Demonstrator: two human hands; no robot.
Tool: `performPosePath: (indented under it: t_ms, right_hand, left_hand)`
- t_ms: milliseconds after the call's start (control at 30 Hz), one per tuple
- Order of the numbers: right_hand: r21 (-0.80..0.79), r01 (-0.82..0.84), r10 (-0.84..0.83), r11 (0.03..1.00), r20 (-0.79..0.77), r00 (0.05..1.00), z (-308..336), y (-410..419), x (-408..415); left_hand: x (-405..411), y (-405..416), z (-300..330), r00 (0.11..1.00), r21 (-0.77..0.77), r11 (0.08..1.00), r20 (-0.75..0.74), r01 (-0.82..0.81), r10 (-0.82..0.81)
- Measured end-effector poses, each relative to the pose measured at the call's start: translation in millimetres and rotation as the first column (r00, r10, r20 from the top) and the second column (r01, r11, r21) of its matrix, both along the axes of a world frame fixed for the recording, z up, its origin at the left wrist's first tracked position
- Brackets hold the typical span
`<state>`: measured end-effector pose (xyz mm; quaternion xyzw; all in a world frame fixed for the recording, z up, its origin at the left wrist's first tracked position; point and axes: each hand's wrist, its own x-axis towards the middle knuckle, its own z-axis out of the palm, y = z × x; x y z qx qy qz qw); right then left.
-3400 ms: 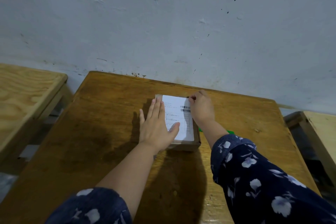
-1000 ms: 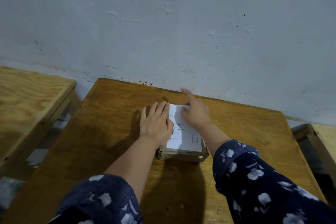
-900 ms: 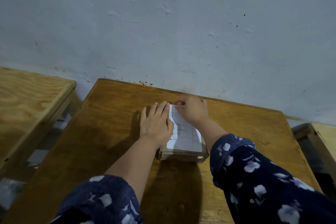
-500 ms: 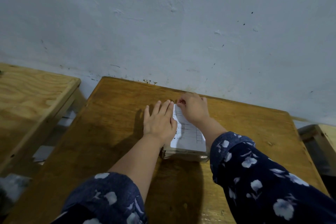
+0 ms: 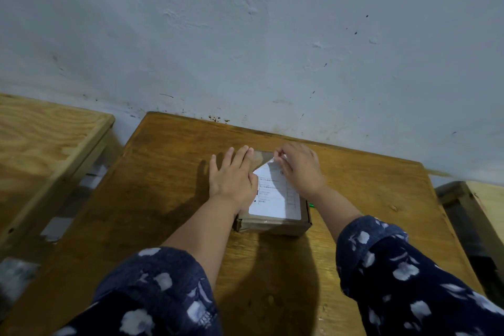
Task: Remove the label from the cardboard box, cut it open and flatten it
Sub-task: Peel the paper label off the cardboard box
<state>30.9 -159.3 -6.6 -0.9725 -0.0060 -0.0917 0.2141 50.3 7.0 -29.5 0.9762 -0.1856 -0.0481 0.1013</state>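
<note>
A small brown cardboard box (image 5: 272,225) lies flat on the wooden table (image 5: 152,199). A white printed label (image 5: 274,199) covers its top. The label's far left corner is peeled up, baring a strip of taped cardboard behind it. My right hand (image 5: 300,169) pinches that lifted corner between thumb and fingers. My left hand (image 5: 231,177) lies flat with fingers spread on the box's left side and holds it down.
A green object (image 5: 311,205) peeks out from behind the box's right side, mostly hidden. The table butts against a grey-white wall (image 5: 272,49). A lighter plywood table (image 5: 46,142) stands to the left, and another wooden piece (image 5: 480,204) to the right.
My right hand picked at the label's far edge, then took its far left corner and peeled it up toward me. My left hand stayed pressed on the box.
</note>
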Motion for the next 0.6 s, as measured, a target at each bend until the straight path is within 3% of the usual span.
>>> performPosePath:
  t_ms: [333,600]
  right_hand:
    - [0.079,0.028,-0.034,0.997,0.082,0.996,13.0,2.3,-3.1]
    - [0.224,0.125,-0.127,0.967,-0.003,0.992,7.7,-0.8,-4.6]
  left_hand:
    - [-0.4,3.8,3.2,1.000,0.007,1.000,0.014,0.012,-0.012]
    - [0.8,2.9,1.8,0.996,0.062,0.996,0.057,0.066,-0.069]
